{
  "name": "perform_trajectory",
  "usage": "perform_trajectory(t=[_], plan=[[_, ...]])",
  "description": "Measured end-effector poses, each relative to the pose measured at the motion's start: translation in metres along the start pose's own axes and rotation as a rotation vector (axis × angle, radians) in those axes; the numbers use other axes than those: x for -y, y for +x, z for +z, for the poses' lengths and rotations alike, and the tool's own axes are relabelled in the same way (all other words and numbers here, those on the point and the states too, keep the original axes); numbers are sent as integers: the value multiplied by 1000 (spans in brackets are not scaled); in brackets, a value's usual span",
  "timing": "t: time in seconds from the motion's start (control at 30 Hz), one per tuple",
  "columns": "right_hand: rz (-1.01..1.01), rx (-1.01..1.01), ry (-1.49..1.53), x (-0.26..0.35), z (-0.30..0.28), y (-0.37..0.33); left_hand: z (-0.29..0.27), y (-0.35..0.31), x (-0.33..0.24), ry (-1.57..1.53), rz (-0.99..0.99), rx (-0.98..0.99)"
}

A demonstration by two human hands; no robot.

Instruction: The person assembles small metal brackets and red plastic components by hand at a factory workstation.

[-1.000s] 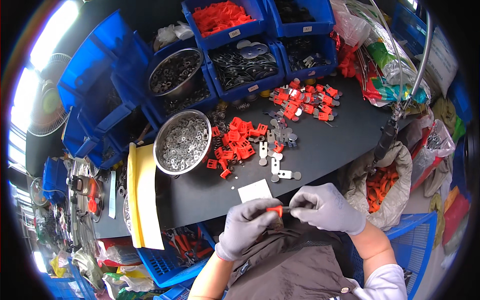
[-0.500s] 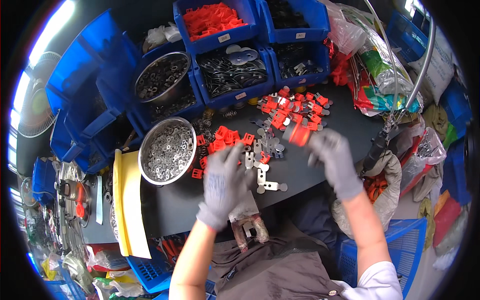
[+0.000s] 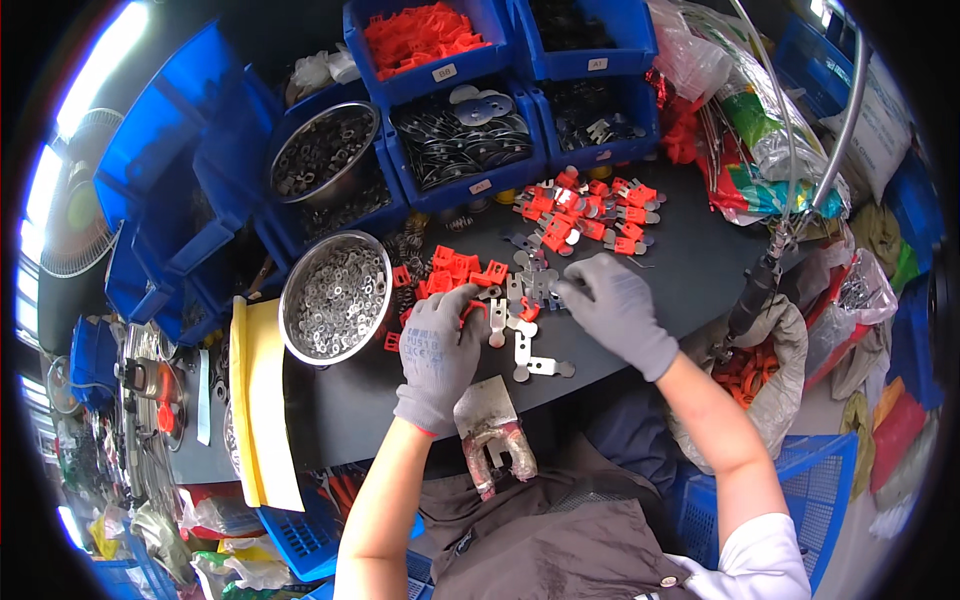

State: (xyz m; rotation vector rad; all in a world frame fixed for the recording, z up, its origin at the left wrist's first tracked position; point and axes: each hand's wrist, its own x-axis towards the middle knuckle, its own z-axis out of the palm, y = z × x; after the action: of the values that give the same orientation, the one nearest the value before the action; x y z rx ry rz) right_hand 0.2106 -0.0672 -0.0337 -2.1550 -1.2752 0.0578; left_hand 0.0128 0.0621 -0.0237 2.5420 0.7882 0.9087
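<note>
The grey-gloved left hand point(image 3: 437, 345) closes its fingers on a small red plastic clip point(image 3: 470, 309) beside the steel bowl of washers point(image 3: 335, 297) — the gloved right hand point(image 3: 612, 308) pinches flat metal brackets point(image 3: 528, 290) on the dark table point(image 3: 690, 270).

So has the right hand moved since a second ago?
Yes. The right hand went from the near table edge, forward to the metal brackets beside the red clips, nearer the washer bowl.
</note>
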Motion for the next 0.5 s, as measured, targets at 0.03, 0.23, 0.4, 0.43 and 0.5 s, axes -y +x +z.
perform_trajectory(t=[0.03,0.23,0.4,0.43,0.5], plan=[[24,33,-9,1,5,0,0,0,-6,-3,9,-2],[93,96,-254,25,15,30,-16,-23,-29,-280,-121,-47],[32,146,-330,17,17,21,-23,-54,-31,-891,-567,36],[27,147,-332,13,11,19,-26,-59,-32,-893,-568,30],[39,275,-338,13,-1,15,-32,-67,-31,-1003,-662,18]])
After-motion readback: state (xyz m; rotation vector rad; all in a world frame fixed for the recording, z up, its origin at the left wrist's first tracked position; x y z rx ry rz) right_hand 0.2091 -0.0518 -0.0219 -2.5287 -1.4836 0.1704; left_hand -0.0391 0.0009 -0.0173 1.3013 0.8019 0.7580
